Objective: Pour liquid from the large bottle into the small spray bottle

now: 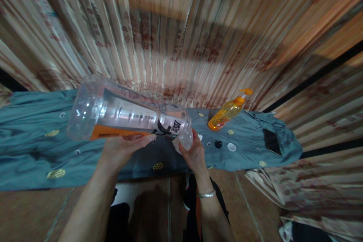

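A big clear plastic bottle (133,115) with a printed label and an orange strip lies almost level in the air, its neck pointing right. My left hand (124,145) grips it from below, around the label. At the bottle's mouth is a small clear plastic container (186,138), with the fingers of my right hand (195,152) wrapped round it. Mouth and container overlap in this view, so whether they touch I cannot tell. Behind my right hand, a white piece of paper (177,146) shows in part on the cloth.
A yellow pump bottle (227,114) stands on the teal cloth (246,136), right of my hands. Nearer are a black cap (218,144) and a white round lid (231,147). A phone (271,141) lies by the right end. Patterned curtains (176,38) hang behind.
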{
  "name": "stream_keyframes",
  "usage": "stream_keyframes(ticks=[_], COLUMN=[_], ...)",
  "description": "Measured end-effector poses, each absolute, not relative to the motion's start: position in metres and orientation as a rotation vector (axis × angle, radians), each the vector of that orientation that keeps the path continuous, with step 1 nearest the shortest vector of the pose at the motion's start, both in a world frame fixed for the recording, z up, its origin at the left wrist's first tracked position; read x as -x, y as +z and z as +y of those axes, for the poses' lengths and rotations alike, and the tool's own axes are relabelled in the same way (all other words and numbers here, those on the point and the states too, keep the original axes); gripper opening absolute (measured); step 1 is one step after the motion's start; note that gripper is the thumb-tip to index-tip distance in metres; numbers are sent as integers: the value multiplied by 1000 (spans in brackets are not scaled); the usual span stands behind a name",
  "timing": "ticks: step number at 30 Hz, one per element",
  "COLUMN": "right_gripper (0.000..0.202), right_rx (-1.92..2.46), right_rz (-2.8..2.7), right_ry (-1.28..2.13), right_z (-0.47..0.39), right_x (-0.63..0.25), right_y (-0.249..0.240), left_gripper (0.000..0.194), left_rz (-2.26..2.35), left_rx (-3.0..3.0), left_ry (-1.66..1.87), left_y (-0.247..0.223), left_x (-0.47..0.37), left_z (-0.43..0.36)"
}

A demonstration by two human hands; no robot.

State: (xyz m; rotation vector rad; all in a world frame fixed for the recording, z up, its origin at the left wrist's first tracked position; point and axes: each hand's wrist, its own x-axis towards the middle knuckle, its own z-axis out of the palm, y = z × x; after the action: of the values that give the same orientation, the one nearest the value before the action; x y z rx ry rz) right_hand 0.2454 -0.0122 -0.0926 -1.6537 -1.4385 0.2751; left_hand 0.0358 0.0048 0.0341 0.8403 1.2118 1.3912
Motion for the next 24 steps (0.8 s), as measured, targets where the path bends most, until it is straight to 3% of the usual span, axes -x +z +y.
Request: stream_keyframes(ticks=[24], right_gripper=[67], right_rx=[1708], right_rz=[-1409], right_ry=[301], right_z=[-12], right_x=[-243], right_y=[-91], left_gripper=[27], left_rz=[1200], left_rx=[-924], left_ry=[1344], left_y=[26], left_x=[-30], left_z=[5])
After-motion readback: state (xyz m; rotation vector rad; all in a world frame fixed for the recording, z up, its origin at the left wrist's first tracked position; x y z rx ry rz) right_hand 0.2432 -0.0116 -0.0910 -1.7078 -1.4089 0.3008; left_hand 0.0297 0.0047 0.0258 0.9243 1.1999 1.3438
